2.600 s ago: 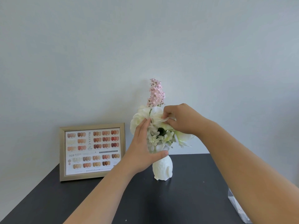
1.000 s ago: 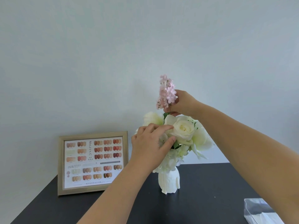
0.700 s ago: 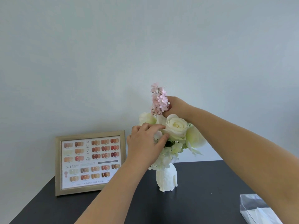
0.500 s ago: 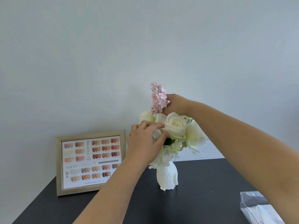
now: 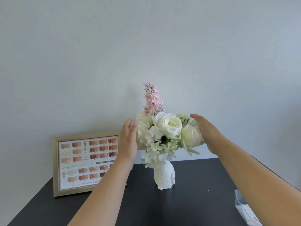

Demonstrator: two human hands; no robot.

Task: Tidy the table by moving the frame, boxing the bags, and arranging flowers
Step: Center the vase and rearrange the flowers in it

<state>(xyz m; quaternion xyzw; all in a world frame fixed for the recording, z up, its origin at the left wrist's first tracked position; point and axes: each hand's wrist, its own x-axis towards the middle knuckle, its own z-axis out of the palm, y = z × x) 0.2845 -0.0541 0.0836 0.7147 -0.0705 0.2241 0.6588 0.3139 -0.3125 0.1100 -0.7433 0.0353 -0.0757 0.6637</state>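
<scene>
Item: flowers (image 5: pixel 169 132), a bunch of white roses and small white blossoms with green leaves, standing in a white vase (image 5: pixel 164 176). The vase sits upright on the dark counter (image 5: pixel 195 201), toward its back edge and close to the pale wall (image 5: pixel 146 46). One pink sprig (image 5: pixel 153 99) rises above the white heads, left of centre, tilted slightly.

My left hand (image 5: pixel 129 141): fingers straight and together, palm turned toward the bunch, at its left flank; fingertips just beside the outer white bloom, whether touching it I cannot tell. It holds nothing.

My right hand (image 5: pixel 206 132): fingers straight and relaxed, palm facing the right-hand rose, lying against or just beside its petals. It holds nothing. The two palms face each other with the bunch between them.

Frame (image 5: pixel 86 162): gold-edged, upright at the back left of the counter against the wall, showing a chart of nail colour samples. My left forearm crosses in front of its right side and hides that edge and its lower right corner.

Clear box (image 5: pixel 244 207): at the lower right edge of the counter, partly cut off by the view and by my right forearm; its contents are not readable.
</scene>
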